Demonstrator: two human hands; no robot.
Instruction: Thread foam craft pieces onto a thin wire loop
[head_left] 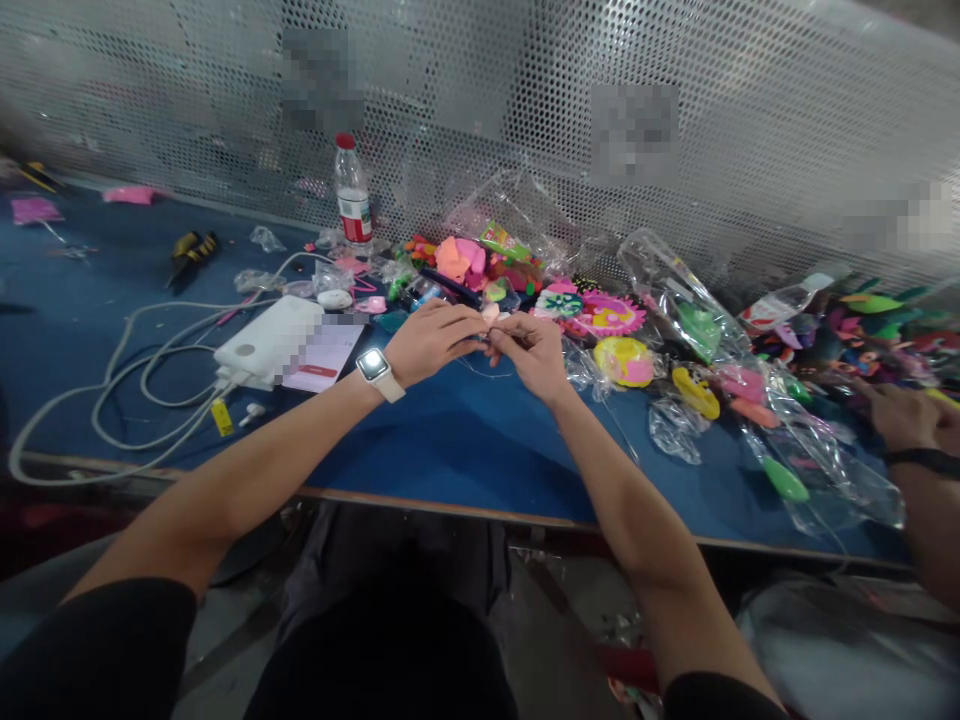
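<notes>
Above the blue tabletop (450, 440), my left hand (435, 343) and my right hand (529, 350) meet at the fingertips. The fingers of both are closed together around something small; a pale pink piece (490, 312) shows at the fingertips, and its shape is too small to make out. A thin thread or wire hangs just below the hands. Right behind them lies a pile of colourful soft pieces, with an orange piece (451, 259) and a pink-edged disc (611, 313).
A bottle (355, 205) stands by the perforated metal panel (465, 110). At left are a white power bank (268, 340), looped cables and black-yellow pliers (191, 257). Plastic bags and a yellow piece (696, 392) lie right, near another person's hands (911, 418).
</notes>
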